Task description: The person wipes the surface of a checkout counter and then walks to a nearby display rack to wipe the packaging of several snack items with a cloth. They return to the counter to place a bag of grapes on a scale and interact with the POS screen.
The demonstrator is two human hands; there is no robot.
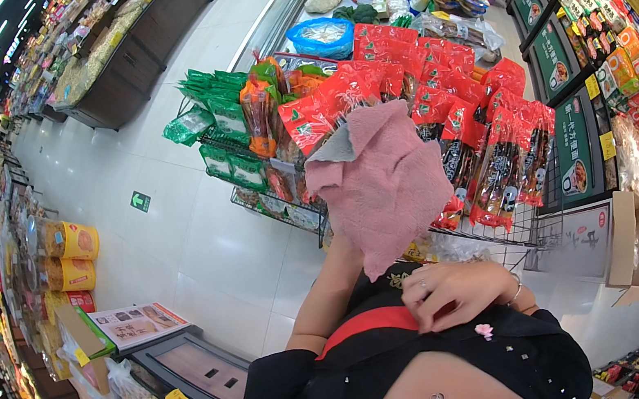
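A pink cloth (385, 183) with a grey-blue underside at one folded corner covers most of my left hand (349, 249); only the wrist side shows, and the fingers are hidden behind it. The cloth is in front of a wire rack holding red-topped packs (495, 173) of dark food. My right hand (454, 291), with a ring and a bracelet, is close to my chest at the red edge (369, 325) of a black apron. Its fingers are bent, and whether they pinch the fabric cannot be told.
Green packs (226, 114) hang at the rack's left. Behind it, a chilled counter bears a blue-lined bowl (322, 38), broccoli and packed sausages. Shelves with noodle packs (622, 67) and an open carton (632, 239) stand right. Lower left is a dark-framed display case (197, 372); tiled floor (203, 248) lies between.
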